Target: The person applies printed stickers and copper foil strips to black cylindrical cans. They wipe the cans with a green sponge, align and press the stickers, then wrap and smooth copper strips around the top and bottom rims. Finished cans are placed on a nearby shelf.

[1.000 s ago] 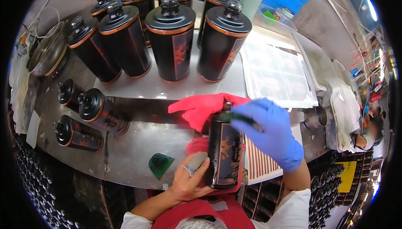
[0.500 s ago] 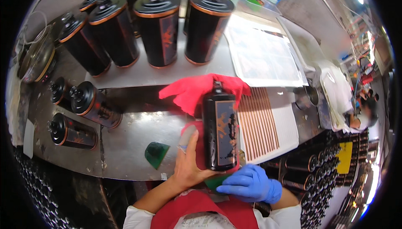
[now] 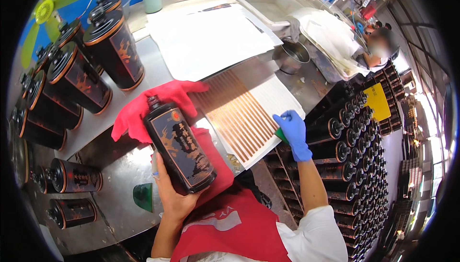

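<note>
My left hand [image 3: 173,203] clasps the black bottle [image 3: 179,147], thumb along its side, other fingers hidden, its neck over red cloth [image 3: 130,118]; my blue-gloved right hand [image 3: 293,130] pinches a green scraper [image 3: 281,135] beside the copper-striped sheet [image 3: 242,118]!

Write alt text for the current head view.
A person's bare left hand holds the base end of a black bottle against red cloth. The blue-gloved right hand holds a green piece by a striped sheet. More bottles stand at left and fill racks at right.
</note>
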A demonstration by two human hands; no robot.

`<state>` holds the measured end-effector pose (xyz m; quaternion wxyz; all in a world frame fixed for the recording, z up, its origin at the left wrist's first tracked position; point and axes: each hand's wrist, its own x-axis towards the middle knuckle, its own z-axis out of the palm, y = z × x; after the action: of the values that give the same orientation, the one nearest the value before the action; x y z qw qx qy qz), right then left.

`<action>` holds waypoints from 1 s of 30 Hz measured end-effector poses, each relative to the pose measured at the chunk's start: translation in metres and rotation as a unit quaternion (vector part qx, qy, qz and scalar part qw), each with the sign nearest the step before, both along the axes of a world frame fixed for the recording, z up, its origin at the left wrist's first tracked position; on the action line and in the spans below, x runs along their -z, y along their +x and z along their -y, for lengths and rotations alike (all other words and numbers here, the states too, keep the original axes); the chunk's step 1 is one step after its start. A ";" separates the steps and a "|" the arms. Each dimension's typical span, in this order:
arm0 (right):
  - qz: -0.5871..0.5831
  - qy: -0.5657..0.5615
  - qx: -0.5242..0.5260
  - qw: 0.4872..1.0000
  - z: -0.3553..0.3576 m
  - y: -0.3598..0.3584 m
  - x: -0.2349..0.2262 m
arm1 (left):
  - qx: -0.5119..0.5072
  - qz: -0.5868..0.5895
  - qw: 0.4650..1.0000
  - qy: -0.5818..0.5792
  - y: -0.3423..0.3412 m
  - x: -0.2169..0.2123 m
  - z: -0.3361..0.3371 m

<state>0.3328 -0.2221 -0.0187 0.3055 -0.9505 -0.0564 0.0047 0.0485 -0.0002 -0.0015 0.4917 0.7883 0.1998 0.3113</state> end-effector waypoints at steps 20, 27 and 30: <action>-0.203 0.326 0.076 0.920 0.064 -0.005 0.043 | 0.000 -0.003 0.998 -0.069 -0.003 0.013 0.001; -0.360 0.309 -0.023 0.880 0.101 -0.024 0.000 | -0.006 0.004 0.997 -0.077 -0.004 0.013 0.004; -0.351 0.328 -0.065 0.875 0.094 -0.033 -0.031 | 0.003 -0.004 0.997 -0.077 -0.004 0.007 0.004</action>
<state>0.3000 -0.3166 0.0121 0.5987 -0.7257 -0.0059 0.3389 0.0443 -0.0040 -0.0086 0.5513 0.7499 0.2226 0.2900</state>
